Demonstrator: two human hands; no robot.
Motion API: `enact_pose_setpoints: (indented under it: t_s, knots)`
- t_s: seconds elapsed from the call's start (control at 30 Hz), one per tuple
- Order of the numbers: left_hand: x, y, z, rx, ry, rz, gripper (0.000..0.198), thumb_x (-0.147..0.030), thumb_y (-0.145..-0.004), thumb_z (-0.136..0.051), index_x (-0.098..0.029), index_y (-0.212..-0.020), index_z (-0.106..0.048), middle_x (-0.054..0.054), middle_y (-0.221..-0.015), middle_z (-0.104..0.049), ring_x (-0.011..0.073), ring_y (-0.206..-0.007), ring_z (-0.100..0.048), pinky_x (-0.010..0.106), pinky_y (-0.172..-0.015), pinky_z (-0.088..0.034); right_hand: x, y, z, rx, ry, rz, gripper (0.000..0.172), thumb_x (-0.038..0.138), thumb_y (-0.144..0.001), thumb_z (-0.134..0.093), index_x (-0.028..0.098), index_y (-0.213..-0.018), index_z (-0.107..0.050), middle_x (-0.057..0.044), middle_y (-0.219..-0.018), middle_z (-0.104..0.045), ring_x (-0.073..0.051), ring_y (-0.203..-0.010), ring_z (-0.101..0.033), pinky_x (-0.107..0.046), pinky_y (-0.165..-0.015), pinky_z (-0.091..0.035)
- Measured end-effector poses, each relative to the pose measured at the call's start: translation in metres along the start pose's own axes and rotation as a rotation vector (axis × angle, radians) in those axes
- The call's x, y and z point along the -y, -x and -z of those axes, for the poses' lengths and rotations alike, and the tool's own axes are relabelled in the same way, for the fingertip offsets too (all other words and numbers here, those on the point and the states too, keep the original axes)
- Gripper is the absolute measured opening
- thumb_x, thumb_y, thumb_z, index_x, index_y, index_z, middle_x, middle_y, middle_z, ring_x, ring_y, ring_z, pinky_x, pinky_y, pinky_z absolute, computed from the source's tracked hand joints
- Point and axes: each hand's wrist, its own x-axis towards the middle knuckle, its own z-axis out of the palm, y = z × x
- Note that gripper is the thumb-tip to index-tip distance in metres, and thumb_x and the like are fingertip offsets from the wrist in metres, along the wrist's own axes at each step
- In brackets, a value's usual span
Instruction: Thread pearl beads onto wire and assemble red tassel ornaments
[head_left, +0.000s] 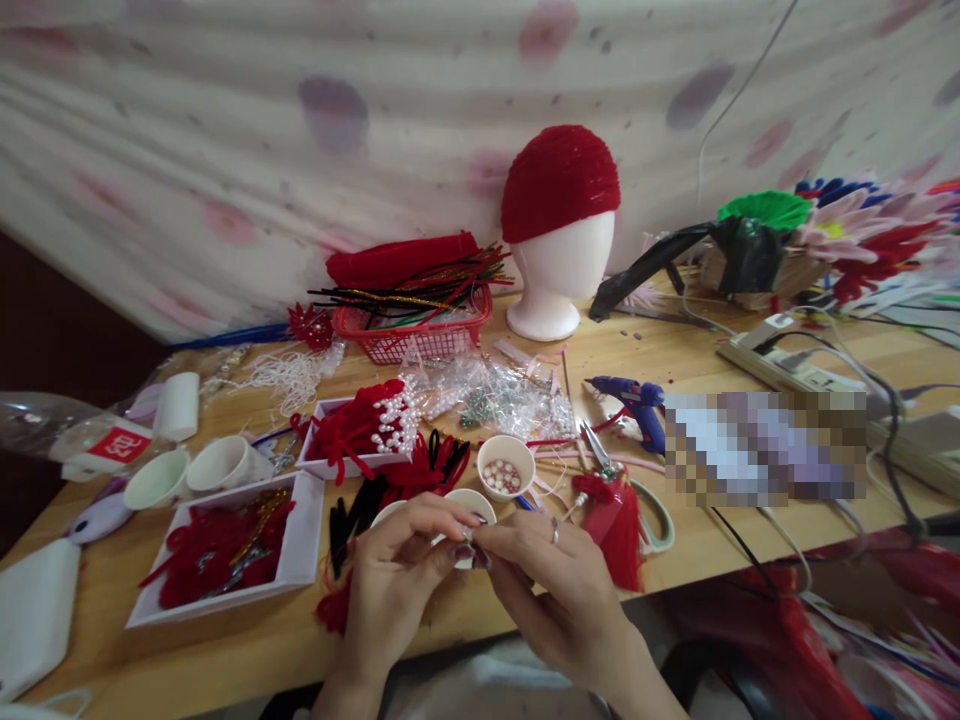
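Note:
My left hand (pixel 409 560) and my right hand (pixel 551 580) meet over the table's front edge, fingertips pinched together. Something tiny between them is too small to name. Behind my fingers a white paper cup (pixel 478 497) is partly hidden. Just beyond it stands another cup (pixel 507 450) with pearly beads inside. To the right of my right hand lie a red tassel (pixel 616 520) and scissors (pixel 598 448) with pale green handles. Red and black fuzzy stems (pixel 427 465) lie beyond my left hand.
A white box (pixel 307 560) holds red fuzzy pieces; a smaller box (pixel 315 465) holds pearl-tipped red stems. Behind are a red basket (pixel 420 340) and a foam head (pixel 559 270) in a red cap. A blue glue gun (pixel 637 405) and a power strip (pixel 795 350) with cables lie right.

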Motion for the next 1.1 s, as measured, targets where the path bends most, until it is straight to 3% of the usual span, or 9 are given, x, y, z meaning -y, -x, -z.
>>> enact_pose_setpoints:
  t_s: [0.23,0.4,0.63,0.77,0.87,1.0,1.1]
  knots:
    - [0.008,0.002,-0.001,-0.043,0.108,0.032,0.007,-0.028,-0.080,-0.083,-0.024,-0.076,-0.079,0.004,-0.086,-0.079,0.0175,-0.082,-0.073,0.023,-0.075,-0.058,0.000,0.004,0.000,-0.001,-0.032,-0.096,0.021,0.008,-0.095,-0.056,0.020,-0.110,-0.064,-0.004,-0.086,-0.074,-0.013,-0.063,-0.064,-0.022,-0.057,-0.050]
    - [0.007,0.003,0.000,-0.063,0.046,0.082,0.008,-0.030,-0.078,-0.084,-0.023,-0.081,-0.080,0.006,-0.085,-0.078,0.0191,-0.080,-0.072,0.025,-0.074,-0.059,0.000,0.003,0.000,-0.022,-0.001,-0.062,0.020,0.007,-0.097,-0.053,0.021,-0.107,-0.063,-0.003,-0.082,-0.073,-0.014,-0.065,-0.065,-0.022,-0.056,-0.049]
    - [0.003,0.005,0.002,-0.073,-0.134,-0.042,0.009,-0.029,-0.080,-0.082,-0.022,-0.075,-0.078,0.005,-0.084,-0.073,0.0183,-0.082,-0.069,0.023,-0.075,-0.056,-0.003,0.004,-0.002,0.014,0.034,-0.079,0.014,0.014,-0.102,-0.050,0.022,-0.106,-0.062,-0.003,-0.084,-0.074,-0.015,-0.070,-0.068,-0.024,-0.062,-0.051]
    - [0.002,0.011,-0.006,-0.210,0.048,0.168,0.023,-0.038,-0.078,-0.084,-0.020,-0.075,-0.071,0.001,-0.083,-0.069,0.0091,-0.059,-0.059,0.018,-0.058,-0.051,-0.005,0.010,-0.006,0.052,0.068,-0.130,0.014,0.019,-0.105,-0.047,0.021,-0.104,-0.061,-0.003,-0.082,-0.072,-0.015,-0.069,-0.067,-0.024,-0.061,-0.050]
    - [0.000,0.012,-0.013,-0.265,0.228,0.311,0.032,-0.040,-0.069,-0.090,-0.019,-0.076,-0.067,-0.003,-0.069,-0.065,0.0078,-0.053,-0.056,0.018,-0.058,-0.052,-0.005,0.013,-0.007,0.072,0.073,-0.148,0.014,0.018,-0.105,-0.047,0.021,-0.102,-0.060,-0.003,-0.081,-0.071,-0.016,-0.070,-0.066,-0.025,-0.063,-0.050]
    - [-0.001,0.009,-0.018,-0.301,0.331,0.346,0.035,-0.034,-0.060,-0.096,-0.018,-0.071,-0.067,-0.003,-0.066,-0.066,0.0098,-0.059,-0.063,0.018,-0.062,-0.055,-0.014,0.017,0.016,0.039,0.083,-0.227,0.010,0.022,-0.102,-0.053,0.022,-0.106,-0.063,-0.005,-0.094,-0.073,-0.020,-0.087,-0.069,-0.030,-0.076,-0.054]
    - [-0.001,0.008,-0.016,-0.329,0.328,0.347,0.034,-0.033,-0.058,-0.097,-0.018,-0.070,-0.068,-0.002,-0.068,-0.069,0.0105,-0.061,-0.065,0.018,-0.064,-0.057,-0.039,0.022,0.054,-0.160,0.359,-0.492,0.019,0.030,-0.102,-0.050,0.021,-0.100,-0.066,-0.007,-0.089,-0.072,-0.021,-0.077,-0.068,-0.032,-0.070,-0.052]
